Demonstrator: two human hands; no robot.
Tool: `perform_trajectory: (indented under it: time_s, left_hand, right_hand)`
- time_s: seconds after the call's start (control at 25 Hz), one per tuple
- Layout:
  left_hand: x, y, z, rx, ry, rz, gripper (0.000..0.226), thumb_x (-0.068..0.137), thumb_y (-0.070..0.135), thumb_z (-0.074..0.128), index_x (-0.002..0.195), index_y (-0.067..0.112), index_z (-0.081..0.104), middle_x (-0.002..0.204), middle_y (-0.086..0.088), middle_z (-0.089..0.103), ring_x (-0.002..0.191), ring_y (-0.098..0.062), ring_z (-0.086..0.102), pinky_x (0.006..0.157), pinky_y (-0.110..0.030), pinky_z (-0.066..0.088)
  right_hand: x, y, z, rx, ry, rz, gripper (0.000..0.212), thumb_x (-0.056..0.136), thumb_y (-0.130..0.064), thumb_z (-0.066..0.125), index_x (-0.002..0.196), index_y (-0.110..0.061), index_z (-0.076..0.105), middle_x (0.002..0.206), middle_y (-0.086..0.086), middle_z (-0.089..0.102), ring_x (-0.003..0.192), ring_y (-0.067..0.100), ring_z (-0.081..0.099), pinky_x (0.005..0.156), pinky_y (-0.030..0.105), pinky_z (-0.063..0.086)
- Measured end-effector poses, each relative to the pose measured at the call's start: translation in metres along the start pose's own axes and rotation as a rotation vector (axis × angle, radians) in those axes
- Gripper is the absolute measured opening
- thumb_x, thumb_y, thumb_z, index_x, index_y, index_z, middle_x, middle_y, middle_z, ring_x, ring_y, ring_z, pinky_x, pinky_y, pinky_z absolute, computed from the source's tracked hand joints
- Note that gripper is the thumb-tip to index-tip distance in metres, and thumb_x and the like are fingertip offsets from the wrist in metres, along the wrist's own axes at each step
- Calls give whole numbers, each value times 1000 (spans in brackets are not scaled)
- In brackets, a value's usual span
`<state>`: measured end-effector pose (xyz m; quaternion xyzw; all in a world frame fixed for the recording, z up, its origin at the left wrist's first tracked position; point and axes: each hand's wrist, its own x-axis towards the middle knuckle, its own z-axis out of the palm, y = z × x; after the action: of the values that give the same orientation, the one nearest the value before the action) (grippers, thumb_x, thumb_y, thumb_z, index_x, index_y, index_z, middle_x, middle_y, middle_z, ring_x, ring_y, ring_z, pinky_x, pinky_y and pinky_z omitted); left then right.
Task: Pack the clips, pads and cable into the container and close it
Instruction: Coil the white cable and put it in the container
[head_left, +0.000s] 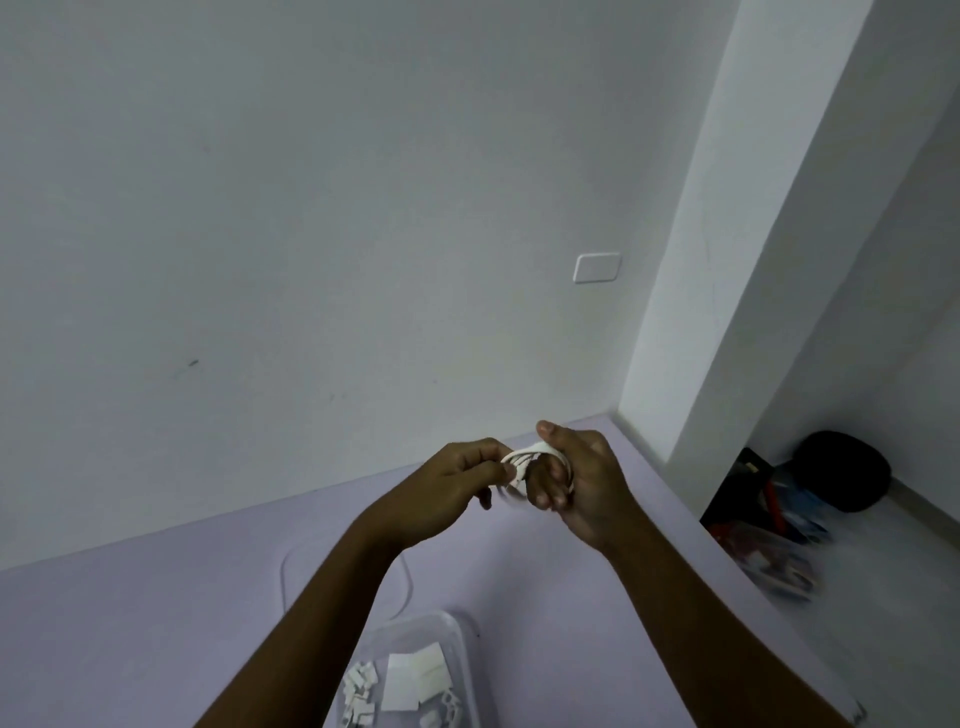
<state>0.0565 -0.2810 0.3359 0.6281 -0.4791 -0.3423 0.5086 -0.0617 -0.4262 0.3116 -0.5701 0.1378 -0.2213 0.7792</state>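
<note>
A: Hands first, quick. What have you got?

B: Your right hand (587, 483) has its fingers curled, with the white cable (524, 457) looped round them. Your left hand (452, 486) pinches the cable between thumb and fingertips. Both are held up above the lilac worktop (130, 623), touching at the coil.

A: So the cable's not in the container?

B: No, it's in your hands, well above and beyond the container (457, 631). The container is open, at the near edge of the view.

A: Anything blocking?

B: Your left forearm crosses the container's left side and hides that part. It also covers part of the clear lid (284, 577), which lies flat on the worktop just behind the container.

A: Counts?

B: One cable, several loops. One container, one lid. Pads (410, 675): at least two white squares inside, overlapping. Clips (358, 691): a small white heap inside, left of the pads, too small to count.

A: Surroundings?

B: There's a bare wall behind with one white plate (597, 267), and a white pillar (753, 260) to the right. Past the worktop's right edge, lower down, are a black rounded thing (841, 470) and a clear bag (769, 556) of mixed bits, blurred.
</note>
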Motion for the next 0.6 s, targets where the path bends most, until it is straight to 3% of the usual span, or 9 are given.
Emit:
perform_trajectory:
  time_s: [0.12, 0.24, 0.32, 0.44, 0.6]
  left_hand:
    - [-4, -13, 4, -26, 17, -60, 25, 100, 11, 43, 96, 1, 66, 85, 0, 60, 78, -14, 50, 73, -32, 46]
    - [-7, -28, 8, -50, 12, -108, 27, 100, 14, 43, 92, 0, 64, 84, -3, 60, 77, -15, 50, 71, -34, 46]
    - [-10, -41, 14, 74, 24, -136, 20, 95, 26, 57, 85, 10, 64, 78, 2, 60, 70, -11, 51, 67, -30, 45]
    - [-21, -69, 23, 286, 138, -123, 28, 82, 43, 74, 76, 19, 60, 65, 10, 57, 56, -3, 49, 56, -16, 39]
    - [-47, -122, 20, 308, 307, -147, 15, 91, 31, 67, 90, 16, 66, 66, 1, 69, 55, -8, 66, 59, -19, 50]
  right_hand:
    - [-8, 23, 3, -125, 204, -102, 62, 89, -39, 63, 64, 14, 45, 52, 16, 45, 44, 18, 46, 46, 25, 35]
    - [-14, 41, 5, -232, 271, -57, 55, 91, -46, 60, 62, 1, 54, 52, 10, 49, 50, 17, 48, 47, 24, 36]
    - [-14, 55, 4, -280, 268, 17, 48, 93, -47, 60, 62, -10, 58, 53, 6, 50, 54, 19, 49, 49, 25, 38]
    - [-14, 78, 3, -331, 224, 160, 48, 91, -54, 60, 67, -11, 60, 60, 10, 52, 56, 19, 48, 51, 26, 41]
    - [-15, 130, 1, -253, 55, 409, 46, 99, -49, 48, 84, -8, 62, 63, 8, 55, 55, 18, 53, 53, 33, 52]
